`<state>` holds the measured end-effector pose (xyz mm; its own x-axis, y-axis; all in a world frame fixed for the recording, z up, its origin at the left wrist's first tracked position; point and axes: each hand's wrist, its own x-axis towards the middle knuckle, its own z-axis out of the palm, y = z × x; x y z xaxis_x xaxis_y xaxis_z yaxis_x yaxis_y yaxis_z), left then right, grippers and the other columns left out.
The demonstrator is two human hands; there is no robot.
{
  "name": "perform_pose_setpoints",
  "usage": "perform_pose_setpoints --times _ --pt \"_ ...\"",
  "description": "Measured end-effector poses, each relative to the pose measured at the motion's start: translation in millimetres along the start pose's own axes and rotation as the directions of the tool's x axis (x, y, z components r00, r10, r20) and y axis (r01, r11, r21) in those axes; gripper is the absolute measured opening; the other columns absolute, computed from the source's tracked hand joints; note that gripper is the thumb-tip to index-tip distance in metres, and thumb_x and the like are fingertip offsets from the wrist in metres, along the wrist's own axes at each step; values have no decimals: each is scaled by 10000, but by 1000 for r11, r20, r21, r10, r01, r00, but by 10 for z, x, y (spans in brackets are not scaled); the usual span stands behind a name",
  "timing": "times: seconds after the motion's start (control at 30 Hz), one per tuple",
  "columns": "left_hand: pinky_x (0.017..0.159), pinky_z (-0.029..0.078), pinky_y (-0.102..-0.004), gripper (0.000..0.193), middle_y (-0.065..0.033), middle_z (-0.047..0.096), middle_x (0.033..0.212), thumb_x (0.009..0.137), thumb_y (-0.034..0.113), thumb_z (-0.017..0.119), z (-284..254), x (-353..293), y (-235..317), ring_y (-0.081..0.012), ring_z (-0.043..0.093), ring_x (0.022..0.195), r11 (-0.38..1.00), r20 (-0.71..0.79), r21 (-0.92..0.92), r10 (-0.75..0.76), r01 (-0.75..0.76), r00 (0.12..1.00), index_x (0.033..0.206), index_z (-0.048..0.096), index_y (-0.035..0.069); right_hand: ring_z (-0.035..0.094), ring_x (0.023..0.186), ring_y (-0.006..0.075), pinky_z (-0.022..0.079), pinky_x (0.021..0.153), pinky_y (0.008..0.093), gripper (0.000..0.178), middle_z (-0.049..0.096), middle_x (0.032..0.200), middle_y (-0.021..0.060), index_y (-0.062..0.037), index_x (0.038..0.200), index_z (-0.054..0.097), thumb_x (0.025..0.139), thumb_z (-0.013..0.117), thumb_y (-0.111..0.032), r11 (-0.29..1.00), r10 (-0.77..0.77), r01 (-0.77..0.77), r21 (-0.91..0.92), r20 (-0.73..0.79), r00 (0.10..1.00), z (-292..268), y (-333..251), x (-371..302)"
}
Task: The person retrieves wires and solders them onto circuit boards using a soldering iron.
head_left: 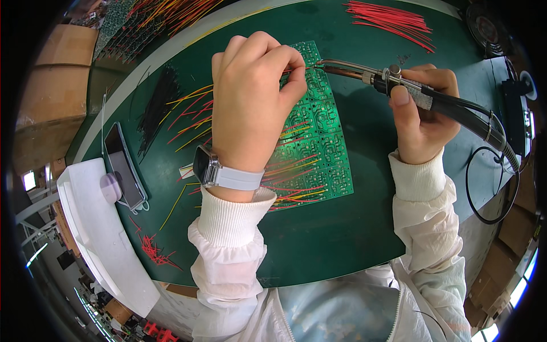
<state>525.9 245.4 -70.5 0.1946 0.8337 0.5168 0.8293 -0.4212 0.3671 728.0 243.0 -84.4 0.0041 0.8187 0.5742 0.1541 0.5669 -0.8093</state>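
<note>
A green printed circuit board panel (326, 122) lies on the dark green table, with red and yellow wires (296, 168) standing out from its rows. Over its far left part, my left hand (248, 85) is closed in a pinch on a thin red wire whose end meets the board near the top edge. My right hand (424, 117) grips a soldering iron (379, 78) with a thin metal feed tube (347, 64) clamped alongside. The iron's tip and the tube's end come together at that wire end. My left palm and wrist hide part of the board.
Red wires (393, 23) lie at the far right, black wires (156, 105) at the left. A phone (124, 165) leans on a white stand (105, 228), near short red pieces (154, 251). The iron's cable (493, 134) runs to the right edge, below a fan (484, 28).
</note>
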Motion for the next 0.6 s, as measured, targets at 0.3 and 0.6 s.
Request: perform_pose_setpoints --times 0.3,0.6 --pt "678 355 -338 101 -1 514 732 663 42 692 38 -3 -29 -201 496 741 999 -28 -31 27 -28 999 700 609 87 577 675 107 469 621 223 252 591 756 77 36 880 526 722 706 -42 1000 -20 20 -11 8 1000 0 -8 4" --pt "679 348 -337 98 -5 513 734 667 45 689 17 -1 -6 -203 495 741 999 -23 -31 26 -26 999 698 605 84 571 660 110 463 617 227 254 596 745 80 34 869 529 728 714 -70 999 -48 48 -14 -10 999 -6 2 3"
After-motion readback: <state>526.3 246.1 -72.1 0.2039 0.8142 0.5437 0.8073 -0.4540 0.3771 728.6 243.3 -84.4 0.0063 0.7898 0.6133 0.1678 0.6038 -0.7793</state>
